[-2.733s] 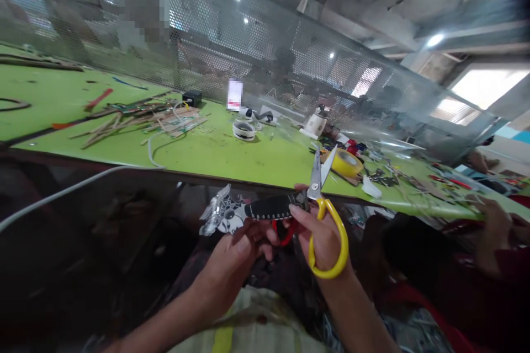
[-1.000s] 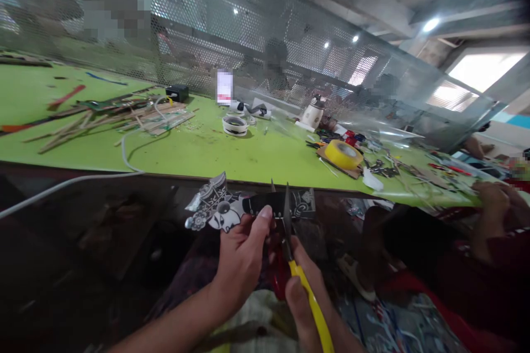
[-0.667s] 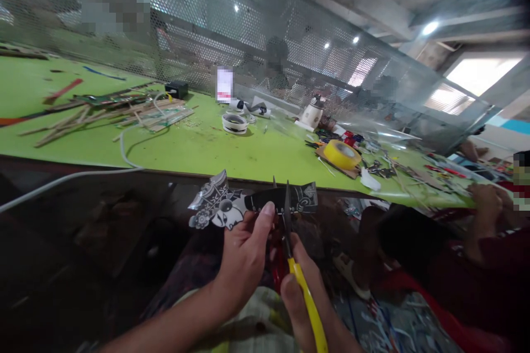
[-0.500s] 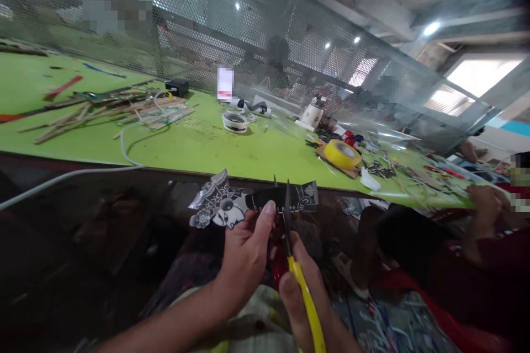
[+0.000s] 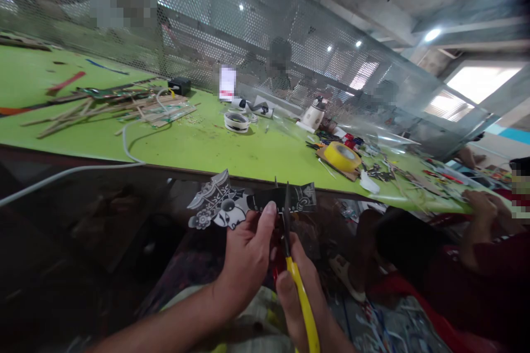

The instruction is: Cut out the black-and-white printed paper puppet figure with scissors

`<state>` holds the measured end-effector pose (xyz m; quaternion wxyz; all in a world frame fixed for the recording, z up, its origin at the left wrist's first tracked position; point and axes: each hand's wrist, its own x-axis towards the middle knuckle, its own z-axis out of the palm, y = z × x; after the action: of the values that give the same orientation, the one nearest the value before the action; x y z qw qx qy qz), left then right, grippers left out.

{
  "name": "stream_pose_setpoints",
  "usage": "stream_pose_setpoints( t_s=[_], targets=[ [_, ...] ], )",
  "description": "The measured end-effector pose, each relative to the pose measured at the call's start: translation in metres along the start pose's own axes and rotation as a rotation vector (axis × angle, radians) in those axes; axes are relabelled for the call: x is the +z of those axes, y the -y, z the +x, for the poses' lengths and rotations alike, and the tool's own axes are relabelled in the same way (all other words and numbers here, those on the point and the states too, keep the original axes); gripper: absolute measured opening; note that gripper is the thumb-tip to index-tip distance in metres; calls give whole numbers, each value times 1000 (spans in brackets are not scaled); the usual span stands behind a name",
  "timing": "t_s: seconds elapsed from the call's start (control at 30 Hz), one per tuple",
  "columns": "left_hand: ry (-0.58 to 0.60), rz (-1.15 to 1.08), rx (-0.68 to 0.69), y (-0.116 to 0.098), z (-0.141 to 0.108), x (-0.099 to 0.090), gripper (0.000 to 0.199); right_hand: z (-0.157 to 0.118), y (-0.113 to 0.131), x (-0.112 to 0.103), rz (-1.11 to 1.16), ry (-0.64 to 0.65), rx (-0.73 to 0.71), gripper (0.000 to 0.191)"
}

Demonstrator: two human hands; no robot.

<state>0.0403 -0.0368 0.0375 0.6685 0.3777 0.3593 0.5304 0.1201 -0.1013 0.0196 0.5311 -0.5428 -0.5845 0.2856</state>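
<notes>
My left hand (image 5: 246, 256) grips a black-and-white printed cutout (image 5: 227, 207) from below, its thumb lying across the dark middle part. A face and flower pattern show on the cutout's left end, and its right end is a narrower patterned strip. My right hand (image 5: 318, 300) is closed round yellow-handled scissors (image 5: 301, 289). One scissor blade passes in front of the cutout and the other tip shows beyond its top edge, the two tips slightly apart. Something red shows between my hands, partly hidden.
The green table (image 5: 265, 154) lies just beyond my hands. On it are a yellow tape roll (image 5: 337, 159), white tape rolls (image 5: 236, 121), a propped phone (image 5: 227, 83), thin wooden sticks (image 5: 83, 113) and a white cable (image 5: 125, 146). At the right sits another person (image 5: 459, 281).
The camera view has shifted slightly. Both hands, the cutout and the scissors keep nearly the same position, with the scissor handle tilted a little differently.
</notes>
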Motion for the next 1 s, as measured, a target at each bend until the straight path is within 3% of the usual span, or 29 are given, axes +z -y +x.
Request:
stream_pose_setpoints(
  t_s=[0.43,0.73,1.0],
  targets=[
    [-51,25,10,-7,-3,4,39,1,-1,-1,44,34,-33,53],
    [-50,2,1,-5,-1,3,40,-1,-7,2,7,-15,54,70],
    [-42,-1,-4,-5,-4,1,38,0,4,-2,21,32,14,56]
  ],
)
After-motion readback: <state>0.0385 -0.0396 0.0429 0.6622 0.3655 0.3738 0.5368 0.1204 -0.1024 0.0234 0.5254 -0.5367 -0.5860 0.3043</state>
